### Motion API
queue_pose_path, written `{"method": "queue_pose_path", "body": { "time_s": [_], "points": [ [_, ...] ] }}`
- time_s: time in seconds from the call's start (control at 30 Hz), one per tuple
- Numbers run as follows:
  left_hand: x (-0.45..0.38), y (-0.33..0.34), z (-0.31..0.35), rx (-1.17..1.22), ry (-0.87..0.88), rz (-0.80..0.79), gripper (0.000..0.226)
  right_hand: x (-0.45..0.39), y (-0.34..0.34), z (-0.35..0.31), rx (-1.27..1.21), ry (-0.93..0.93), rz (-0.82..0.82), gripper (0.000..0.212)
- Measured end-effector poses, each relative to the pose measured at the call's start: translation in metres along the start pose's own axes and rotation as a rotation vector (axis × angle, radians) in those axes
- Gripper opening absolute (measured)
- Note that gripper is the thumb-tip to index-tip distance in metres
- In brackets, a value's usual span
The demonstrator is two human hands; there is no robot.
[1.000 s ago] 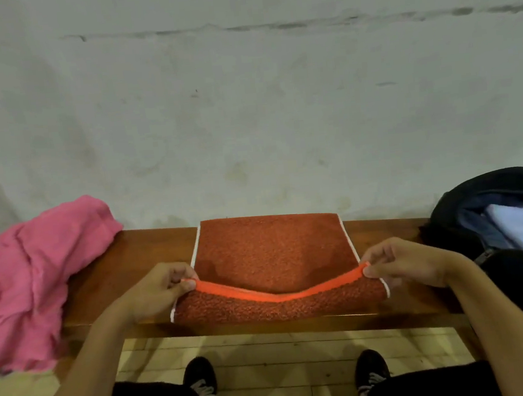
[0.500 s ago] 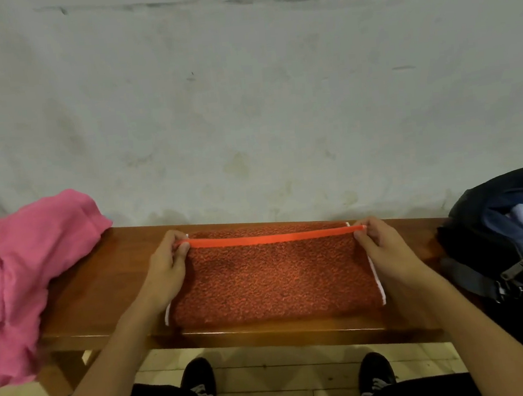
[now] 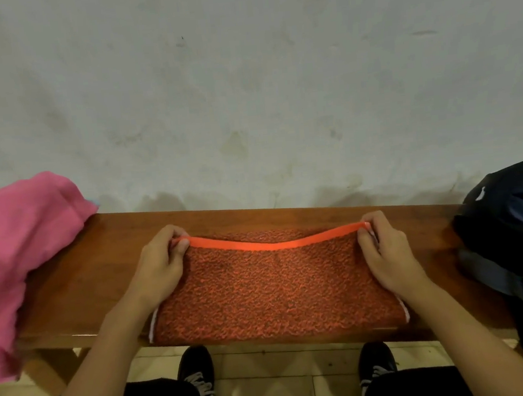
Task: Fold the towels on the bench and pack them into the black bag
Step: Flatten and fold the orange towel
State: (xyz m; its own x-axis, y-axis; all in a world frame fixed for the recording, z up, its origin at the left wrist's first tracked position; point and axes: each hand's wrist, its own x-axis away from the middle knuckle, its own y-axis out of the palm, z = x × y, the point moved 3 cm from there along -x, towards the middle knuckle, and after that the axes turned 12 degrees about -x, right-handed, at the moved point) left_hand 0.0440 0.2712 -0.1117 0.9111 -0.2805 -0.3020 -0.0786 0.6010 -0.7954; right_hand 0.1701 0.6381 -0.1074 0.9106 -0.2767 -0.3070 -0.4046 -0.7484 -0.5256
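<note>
Orange towel (image 3: 275,286) folded on bench (image 3: 101,277), centre. Far hem pinched at 2 corners: left hand (image 3: 161,268) at 10 o'clock, right hand (image 3: 386,249) at 2 o'clock. Hem sagging mid-span. Risk: misaligned layers if released unevenly. Pink towel (image 3: 19,253) at 9 o'clock; bag (image 3: 508,222) at 3 o'clock, open.

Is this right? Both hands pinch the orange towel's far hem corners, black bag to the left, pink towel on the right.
Sides are swapped. In the head view both hands, left hand and right hand, pinch the orange towel, but the black bag is right and the pink towel left.
</note>
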Motion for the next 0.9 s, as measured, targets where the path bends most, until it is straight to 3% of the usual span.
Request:
{"method": "queue_pose_path", "body": {
  "time_s": [0.33, 0.9],
  "points": [
    [-0.02, 0.014, -0.002, -0.095, -0.094, 0.058, 0.01, -0.018, 0.01, 0.021, 0.002, 0.238, 0.182, 0.006],
    [-0.016, 0.027, 0.006, -0.331, -0.214, 0.076, 0.007, -0.026, 0.015, 0.027, 0.223, 0.164, 0.205, 0.008]
  ]
}}
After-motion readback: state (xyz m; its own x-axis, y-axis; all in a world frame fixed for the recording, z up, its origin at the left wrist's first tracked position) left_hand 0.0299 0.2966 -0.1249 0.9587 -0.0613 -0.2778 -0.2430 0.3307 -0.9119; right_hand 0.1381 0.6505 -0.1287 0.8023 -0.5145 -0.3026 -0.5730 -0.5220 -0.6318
